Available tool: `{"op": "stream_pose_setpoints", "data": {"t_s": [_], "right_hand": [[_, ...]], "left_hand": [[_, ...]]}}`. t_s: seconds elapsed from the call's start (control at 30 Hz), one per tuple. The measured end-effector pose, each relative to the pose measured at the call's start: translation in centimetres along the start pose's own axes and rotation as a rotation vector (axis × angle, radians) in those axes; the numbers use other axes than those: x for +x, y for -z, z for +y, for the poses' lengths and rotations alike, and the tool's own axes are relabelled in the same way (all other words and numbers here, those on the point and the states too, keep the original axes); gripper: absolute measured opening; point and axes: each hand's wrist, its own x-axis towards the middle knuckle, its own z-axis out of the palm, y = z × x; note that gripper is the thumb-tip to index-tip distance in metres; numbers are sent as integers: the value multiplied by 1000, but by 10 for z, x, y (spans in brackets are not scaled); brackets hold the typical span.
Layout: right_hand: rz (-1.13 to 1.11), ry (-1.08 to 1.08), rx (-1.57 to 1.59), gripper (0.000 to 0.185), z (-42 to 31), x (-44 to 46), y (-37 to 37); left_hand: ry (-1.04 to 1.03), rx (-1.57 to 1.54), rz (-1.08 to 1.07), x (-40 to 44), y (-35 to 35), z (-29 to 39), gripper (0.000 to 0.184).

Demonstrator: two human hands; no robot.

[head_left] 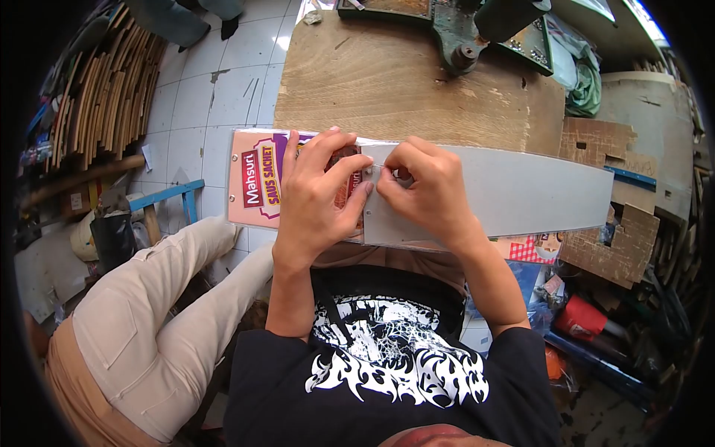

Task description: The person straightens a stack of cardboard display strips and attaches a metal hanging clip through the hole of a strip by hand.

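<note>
A printed panel point(257, 207) with "Mahsuri" and "Saus Sachet" lettering lies across the table's near edge. Its right part meets or lies under a long plain grey-white panel point(521, 190), and the seam runs between my hands. My left hand point(322, 182) rests on the printed side, fingers spread, with thumb and index fingertips apart beside the seam. Just right of the seam, my right hand point(426, 186) is curled in a pinch over the grey panel. Whatever its fingertips hold is hidden. Small metal dots, like rivets, show along the seam and the left edge.
A green metal tool point(465, 52) and trays of small parts stand at the back of the wooden table point(402, 89). Brown boards point(611, 238) lie at right. Another person's legs point(149, 313) are close on my left, near stacked boards point(104, 89).
</note>
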Motion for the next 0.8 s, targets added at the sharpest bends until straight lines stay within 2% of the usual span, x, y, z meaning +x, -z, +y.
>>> {"op": "stream_pose_setpoints", "data": {"t_s": [0.5,0.8], "right_hand": [[20,-15,8,14,-1,0,-1],[27,0,-47,14,-1,0,0]], "left_hand": [[6,8,-12,0,-1,-3,29],[-22,8,33,2,-2,-3,16]]}}
